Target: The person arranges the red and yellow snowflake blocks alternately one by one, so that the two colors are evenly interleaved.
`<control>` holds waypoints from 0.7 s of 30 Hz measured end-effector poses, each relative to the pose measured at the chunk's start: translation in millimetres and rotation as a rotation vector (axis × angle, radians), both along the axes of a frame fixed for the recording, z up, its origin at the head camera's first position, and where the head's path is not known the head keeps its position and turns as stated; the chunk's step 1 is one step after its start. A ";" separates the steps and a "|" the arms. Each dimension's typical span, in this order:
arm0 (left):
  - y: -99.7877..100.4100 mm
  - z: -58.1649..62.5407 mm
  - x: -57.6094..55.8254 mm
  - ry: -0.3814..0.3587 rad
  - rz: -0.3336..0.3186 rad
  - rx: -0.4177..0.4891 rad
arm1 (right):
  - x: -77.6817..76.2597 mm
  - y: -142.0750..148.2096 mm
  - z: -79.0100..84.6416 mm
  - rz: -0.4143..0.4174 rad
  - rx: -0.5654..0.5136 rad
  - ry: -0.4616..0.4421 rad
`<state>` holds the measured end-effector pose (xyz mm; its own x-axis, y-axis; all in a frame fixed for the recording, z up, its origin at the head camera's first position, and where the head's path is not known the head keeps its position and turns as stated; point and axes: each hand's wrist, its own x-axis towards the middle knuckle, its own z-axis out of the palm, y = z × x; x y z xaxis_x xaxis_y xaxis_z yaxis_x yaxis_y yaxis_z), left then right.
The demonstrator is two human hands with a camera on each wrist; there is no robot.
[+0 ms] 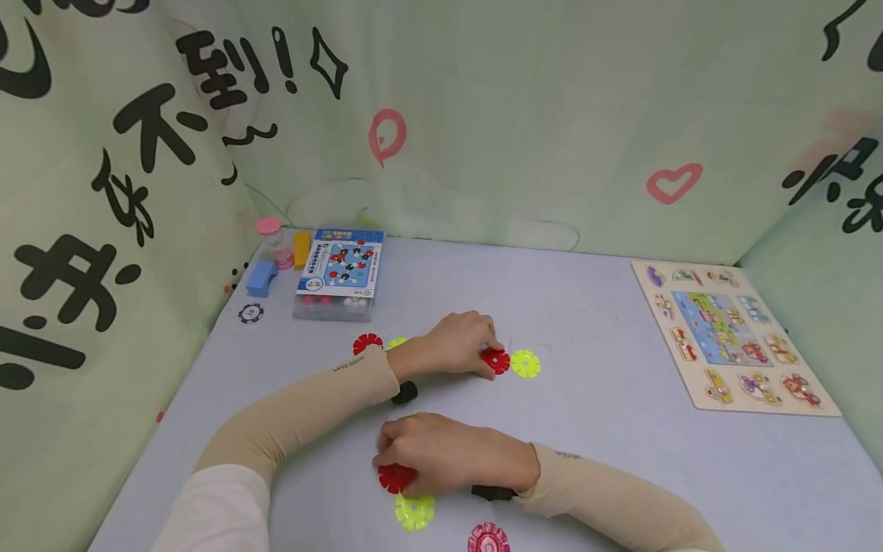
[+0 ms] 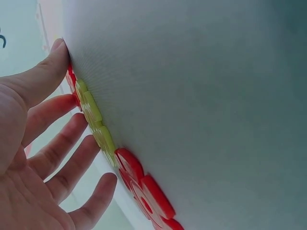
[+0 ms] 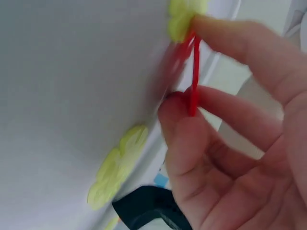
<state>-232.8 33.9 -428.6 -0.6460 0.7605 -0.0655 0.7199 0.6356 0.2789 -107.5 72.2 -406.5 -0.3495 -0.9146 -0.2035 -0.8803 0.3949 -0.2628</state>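
My left hand pinches a red flower-shaped plastic disc at its edges between thumb and index finger, low on the table; its other fingers spread in the left wrist view. A yellow-green disc lies just right of it, and another red disc and yellow-green disc lie by the left forearm. Nearer the front, my right hand grips a red disc, tilted on edge in the right wrist view. Just below that hand is a yellow-green disc. A pinkish-red disc lies at the front.
At the back left stand a boxed molecule model set, a pink-lidded jar, a yellow block, a blue block and a round chip. A wooden picture puzzle board lies at right. Green fabric walls enclose the table.
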 end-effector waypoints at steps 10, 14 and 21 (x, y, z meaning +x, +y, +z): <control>1.2 1.1 0.4 0.004 -0.001 -0.008 | 3.6 -1.7 0.9 0.061 0.041 0.043; 0.8 3.7 1.7 -0.006 -0.001 -0.009 | 3.0 -1.0 1.7 0.051 0.038 0.040; -0.2 4.1 2.1 -0.004 0.000 -0.008 | 0.6 10.4 2.4 -0.025 -0.133 0.026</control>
<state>-230.6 33.6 -424.5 -0.6458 0.7599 -0.0736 0.7189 0.6378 0.2765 -106.9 82.6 -404.1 -0.3761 -0.9238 -0.0717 -0.8779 0.3800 -0.2915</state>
